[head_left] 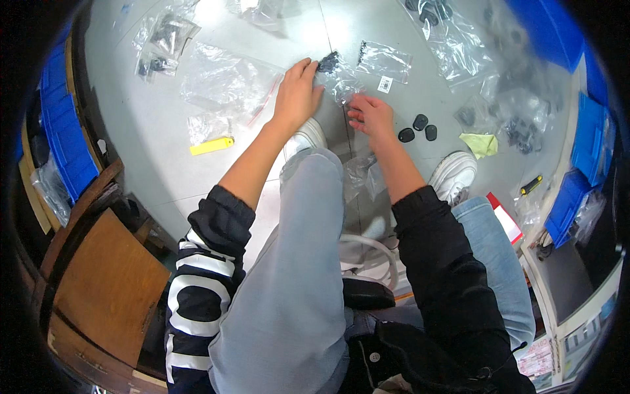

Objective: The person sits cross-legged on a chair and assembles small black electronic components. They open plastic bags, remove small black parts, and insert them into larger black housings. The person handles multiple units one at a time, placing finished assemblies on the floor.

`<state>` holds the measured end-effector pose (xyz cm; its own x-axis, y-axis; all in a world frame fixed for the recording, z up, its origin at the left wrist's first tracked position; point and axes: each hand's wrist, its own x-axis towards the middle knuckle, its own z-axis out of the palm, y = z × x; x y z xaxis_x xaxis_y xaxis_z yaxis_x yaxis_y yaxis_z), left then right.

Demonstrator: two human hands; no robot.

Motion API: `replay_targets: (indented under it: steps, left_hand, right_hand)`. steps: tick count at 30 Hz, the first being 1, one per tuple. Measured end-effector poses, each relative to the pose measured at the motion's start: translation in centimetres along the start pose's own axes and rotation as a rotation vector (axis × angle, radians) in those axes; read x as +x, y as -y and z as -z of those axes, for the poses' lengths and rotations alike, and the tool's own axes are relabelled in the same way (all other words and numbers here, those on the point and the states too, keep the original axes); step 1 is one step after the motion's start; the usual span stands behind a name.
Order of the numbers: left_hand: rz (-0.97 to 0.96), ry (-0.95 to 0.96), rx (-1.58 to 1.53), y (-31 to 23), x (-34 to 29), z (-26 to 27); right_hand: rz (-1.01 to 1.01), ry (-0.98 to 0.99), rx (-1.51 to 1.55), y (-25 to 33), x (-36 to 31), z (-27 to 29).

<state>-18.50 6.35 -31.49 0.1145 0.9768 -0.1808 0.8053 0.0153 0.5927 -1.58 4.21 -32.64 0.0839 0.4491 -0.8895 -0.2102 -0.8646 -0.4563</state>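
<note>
A clear plastic bag (343,85) lies on the floor ahead of me, with small black parts (328,62) bunched at its far left end. My right hand (371,116) pinches the near edge of this bag between thumb and fingers. Beside the black parts, my left hand (298,95) has its fingers stretched out and its thumb apart, the fingertips touching the bag. Just to the right lies a smaller clear bag (387,62) holding tiny black pieces, with a white printed label (385,84) below it. Three black rounded pieces (420,122) sit to the right of my right hand.
Large clear bags (226,82) spread to the left, above a yellow strip-like thing (212,146). More bags with black parts (522,131) lie right, near a yellow-green cloth (480,144) and a yellow-black utility knife (531,185). Blue bins (71,144) line both sides.
</note>
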Motion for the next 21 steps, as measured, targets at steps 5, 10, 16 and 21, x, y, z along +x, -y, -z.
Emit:
replay_targets:
  steps: [5,10,16,21]
  left_hand:
    - [0.166,0.029,-0.175,0.7,1.0,-0.4]
    - [0.505,0.101,-0.671,0.5,0.6,-0.3]
    - [0.778,0.53,-1.442,-6.4,-0.3,3.2]
    - [0.573,0.574,-1.867,-16.4,0.0,12.3]
  right_hand:
    - [0.195,-0.172,-0.148,1.1,0.2,-2.7]
    - [1.068,-0.393,-0.653,2.8,-3.5,-3.1]
    - [1.127,-0.135,-0.759,8.8,-11.6,-0.4]
    - [1.366,-0.101,-0.792,15.4,-22.2,3.1]
